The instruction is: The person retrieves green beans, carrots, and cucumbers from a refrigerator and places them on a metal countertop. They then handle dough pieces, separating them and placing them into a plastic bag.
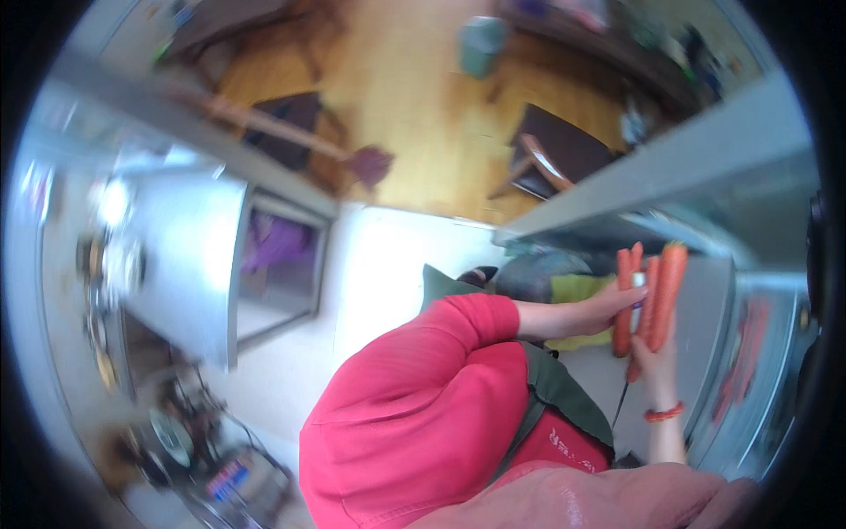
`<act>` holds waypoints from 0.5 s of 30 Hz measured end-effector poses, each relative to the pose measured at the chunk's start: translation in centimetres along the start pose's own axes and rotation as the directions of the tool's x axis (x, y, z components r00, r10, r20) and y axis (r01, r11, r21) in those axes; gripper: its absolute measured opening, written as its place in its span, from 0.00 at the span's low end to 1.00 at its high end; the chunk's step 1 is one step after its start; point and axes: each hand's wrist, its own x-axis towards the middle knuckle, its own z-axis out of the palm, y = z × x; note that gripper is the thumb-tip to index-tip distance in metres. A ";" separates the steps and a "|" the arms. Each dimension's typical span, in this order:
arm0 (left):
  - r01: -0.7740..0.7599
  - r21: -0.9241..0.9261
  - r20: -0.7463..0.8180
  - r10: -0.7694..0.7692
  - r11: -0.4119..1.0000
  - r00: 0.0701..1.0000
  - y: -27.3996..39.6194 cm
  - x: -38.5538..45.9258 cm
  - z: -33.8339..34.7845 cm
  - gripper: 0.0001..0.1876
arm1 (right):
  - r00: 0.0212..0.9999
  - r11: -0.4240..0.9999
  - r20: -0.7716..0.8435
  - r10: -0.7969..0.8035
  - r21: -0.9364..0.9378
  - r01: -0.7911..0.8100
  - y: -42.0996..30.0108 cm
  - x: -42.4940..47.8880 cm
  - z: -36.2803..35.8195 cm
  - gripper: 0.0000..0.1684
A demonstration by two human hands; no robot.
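Note:
Several orange carrots [669, 291] are bunched upright between my two hands. My left hand [618, 305] reaches in from the upper side and closes around the left carrots, its thumb across a slim white object [637, 297] with a purple band that I cannot identify. My right hand [655, 360], with a red beaded bracelet [663, 413] at the wrist, grips the carrots from the lower end. Some of its fingers are hidden behind them. A yellow-green cloth [580, 291] lies below my left forearm. Beneath the carrots is a grey metal surface [706, 297].
At the right, a shiny metal panel [760, 390] shows blurred reddish shapes, perhaps reflections. A steel cabinet [185, 258] with a purple bag [284, 241] stands at left. Blurred equipment [251, 483] is at lower left. Beyond are a mop [370, 165], chairs [562, 145] and a green bin [481, 49].

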 end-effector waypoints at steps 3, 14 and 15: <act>-0.101 0.215 -0.242 0.153 0.971 0.958 4.2 -6.5 -4.5 0.30 | 0.959 0.986 0.241 -0.150 0.112 0.126 1.3 2.4 7.8 0.43; -0.638 0.382 -0.615 0.700 0.668 0.364 23.2 -35.6 -11.4 0.29 | 0.382 0.869 0.821 -0.425 0.251 0.427 -12.2 6.6 42.1 0.40; -0.655 0.429 -0.575 0.747 0.622 0.332 26.5 -38.3 -11.3 0.31 | 0.331 0.839 0.831 -0.446 0.260 0.479 -14.6 6.7 45.9 0.41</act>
